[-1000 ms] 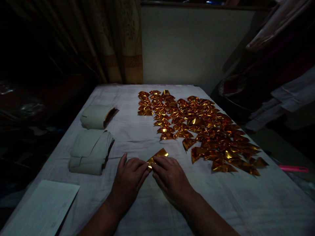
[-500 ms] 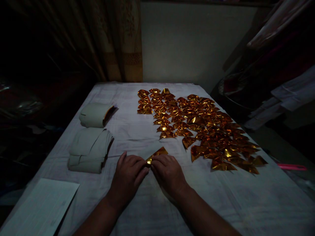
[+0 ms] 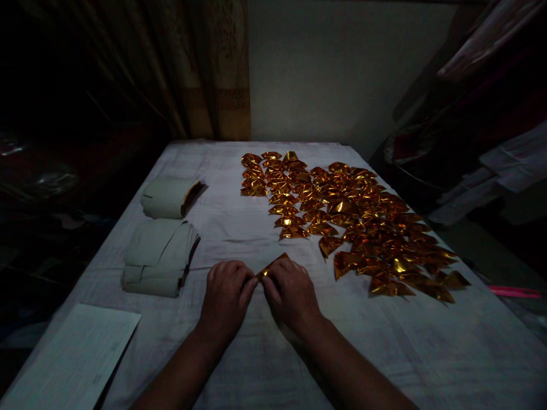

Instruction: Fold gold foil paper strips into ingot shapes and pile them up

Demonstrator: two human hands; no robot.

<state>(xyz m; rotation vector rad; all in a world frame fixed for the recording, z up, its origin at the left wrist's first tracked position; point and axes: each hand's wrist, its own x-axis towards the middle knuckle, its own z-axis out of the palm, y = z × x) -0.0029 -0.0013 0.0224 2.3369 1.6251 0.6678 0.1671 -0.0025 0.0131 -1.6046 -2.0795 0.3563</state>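
Observation:
Between my two hands is a sheet of gold foil paper (image 3: 273, 265), partly folded, its gold strip showing along a slant and its pale back facing up behind. My left hand (image 3: 228, 293) is closed, thumb and fingers pinching the near left end of the foil paper. My right hand (image 3: 294, 291) is closed too, its fingertips on the gold strip just right of the left thumb. The fingers hide much of the fold. To the right and beyond lie many folded gold foil pieces (image 3: 343, 207), pointed at the ends, in rows and a denser heap.
Two stacks of grey-backed paper, a farther one (image 3: 166, 196) and a nearer one (image 3: 156, 256), lie on the left of the cloth-covered table (image 3: 273, 353). A pale flat board (image 3: 77, 353) rests at the near left. Beyond the right edge is a pink strip (image 3: 515, 291); a curtain (image 3: 213, 68) hangs behind.
My left fingers have curled in closer and the left hand has turned slightly. Less of the gold strip shows between the hands. The whole view has shifted a little.

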